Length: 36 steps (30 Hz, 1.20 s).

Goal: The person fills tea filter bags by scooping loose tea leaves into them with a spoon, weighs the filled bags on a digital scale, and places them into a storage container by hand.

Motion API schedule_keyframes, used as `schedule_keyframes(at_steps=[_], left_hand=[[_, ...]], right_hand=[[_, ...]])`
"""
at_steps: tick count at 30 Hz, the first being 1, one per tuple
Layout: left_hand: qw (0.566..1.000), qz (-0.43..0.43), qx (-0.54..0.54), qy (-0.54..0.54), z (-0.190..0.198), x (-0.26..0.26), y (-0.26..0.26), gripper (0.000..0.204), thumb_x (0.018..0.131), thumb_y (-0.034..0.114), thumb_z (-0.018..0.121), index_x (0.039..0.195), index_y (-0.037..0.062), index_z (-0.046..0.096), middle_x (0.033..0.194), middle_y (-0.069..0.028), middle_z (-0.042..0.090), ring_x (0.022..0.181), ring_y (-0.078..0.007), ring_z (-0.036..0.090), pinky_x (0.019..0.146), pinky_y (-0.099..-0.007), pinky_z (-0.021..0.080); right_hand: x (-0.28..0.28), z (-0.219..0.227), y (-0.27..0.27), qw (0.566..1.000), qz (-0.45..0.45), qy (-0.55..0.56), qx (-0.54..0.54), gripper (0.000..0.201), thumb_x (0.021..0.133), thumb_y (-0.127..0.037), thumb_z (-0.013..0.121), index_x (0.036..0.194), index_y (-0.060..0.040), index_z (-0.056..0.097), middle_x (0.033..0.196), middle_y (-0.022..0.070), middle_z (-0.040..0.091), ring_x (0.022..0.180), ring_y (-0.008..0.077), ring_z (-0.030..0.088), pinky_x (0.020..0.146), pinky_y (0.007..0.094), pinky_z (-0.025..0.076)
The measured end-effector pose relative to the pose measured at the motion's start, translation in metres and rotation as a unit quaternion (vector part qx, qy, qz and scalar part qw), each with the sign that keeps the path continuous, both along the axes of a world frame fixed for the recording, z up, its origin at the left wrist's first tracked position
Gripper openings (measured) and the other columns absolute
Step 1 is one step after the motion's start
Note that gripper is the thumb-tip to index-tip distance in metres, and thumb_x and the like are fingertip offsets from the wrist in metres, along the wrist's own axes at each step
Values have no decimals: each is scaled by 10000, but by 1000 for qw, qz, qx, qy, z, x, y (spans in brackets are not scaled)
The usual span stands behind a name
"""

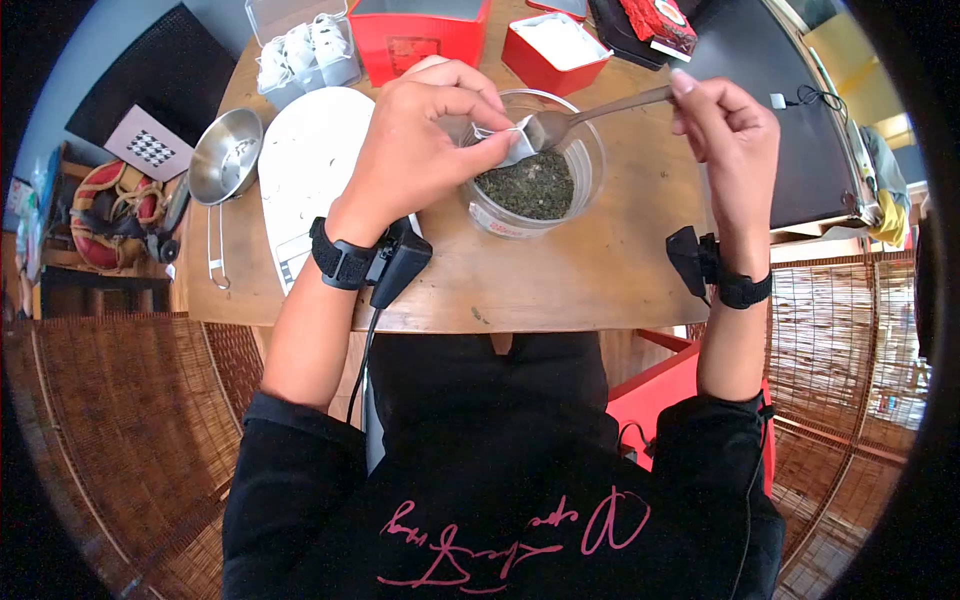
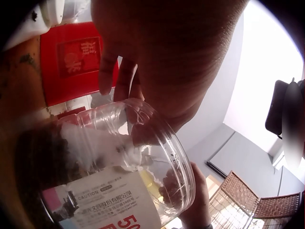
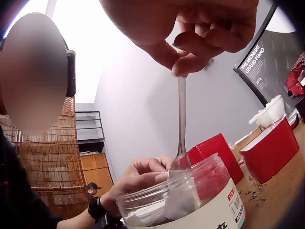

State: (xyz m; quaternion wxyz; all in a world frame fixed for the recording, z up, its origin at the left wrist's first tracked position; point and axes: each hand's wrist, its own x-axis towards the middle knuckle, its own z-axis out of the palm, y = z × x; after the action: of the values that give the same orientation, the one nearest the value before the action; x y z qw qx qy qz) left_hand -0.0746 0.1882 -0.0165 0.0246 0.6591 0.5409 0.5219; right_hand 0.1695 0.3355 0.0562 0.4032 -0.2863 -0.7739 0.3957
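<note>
My left hand [image 1: 415,150] pinches a small white tea bag [image 1: 520,150] by its top edge, holding it over a clear plastic tub [image 1: 594,172]. Dark green dried leaves [image 1: 535,192] cover the bottom of the tub. Between thumb and fingertips, my right hand [image 1: 738,140] grips the end of a greyish translucent spoon [image 1: 622,102]. The spoon slants down to the left, its bowl at the bag's mouth. In the right wrist view the spoon [image 3: 182,114] hangs nearly upright, and the bag [image 3: 183,202] shows inside the tub's rim.
A white scale [image 1: 312,150] lies left of the tub, with a metal pan [image 1: 227,155] beyond it. Behind stand a plastic box of white bags [image 1: 305,55], a large red box [image 1: 418,38] and a smaller red box [image 1: 555,62]. Loose leaf bits [image 3: 257,188] lie on the table.
</note>
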Motion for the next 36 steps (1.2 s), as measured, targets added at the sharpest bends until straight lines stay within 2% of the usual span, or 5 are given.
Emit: schedule_keyframes(at_steps=[12, 24, 30, 33, 36], left_hand=[[999, 32, -21, 25, 3, 2, 1, 93, 767, 47, 817, 827, 12, 755, 961, -91, 743, 934, -225, 683, 903, -349, 510], [995, 44, -76, 55, -3, -3, 0, 83, 864, 28, 799, 925, -3, 753, 1056, -91, 717, 1038, -179, 646, 962, -321, 486], [997, 42, -59, 31, -2, 2, 1, 103, 821, 23, 814, 904, -6, 759, 1012, -88, 733, 978, -184, 659, 949, -325, 481], [997, 30, -75, 16, -3, 2, 0, 79, 861, 14, 792, 920, -10, 745, 1042, -89, 720, 1010, -177, 647, 972, -321, 471], [996, 35, -77, 36, 2, 6, -2, 83, 859, 16, 793, 922, -10, 746, 1040, -88, 721, 1009, -178, 646, 969, -318, 471]], right_hand=[[10, -42, -30, 995, -74, 35, 49, 274, 919, -222, 807, 763, -11, 731, 656, -38, 650, 605, 15, 528, 548, 212, 408], [1, -79, -81, 990, -127, 54, -16, 315, 786, -302, 875, 850, -20, 748, 676, 106, 715, 609, 243, 711, 568, 356, 535], [19, -77, -84, 982, -148, 76, -87, 347, 813, -324, 895, 924, -31, 745, 709, 11, 688, 580, 73, 592, 551, 237, 465], [57, -85, -75, 956, -227, 186, 12, 91, 955, -137, 766, 934, -54, 735, 783, -52, 649, 666, 9, 536, 590, 184, 416], [138, -95, -42, 904, -374, 168, 119, 213, 1009, -155, 700, 811, -77, 694, 705, -76, 560, 587, -4, 394, 515, 207, 267]])
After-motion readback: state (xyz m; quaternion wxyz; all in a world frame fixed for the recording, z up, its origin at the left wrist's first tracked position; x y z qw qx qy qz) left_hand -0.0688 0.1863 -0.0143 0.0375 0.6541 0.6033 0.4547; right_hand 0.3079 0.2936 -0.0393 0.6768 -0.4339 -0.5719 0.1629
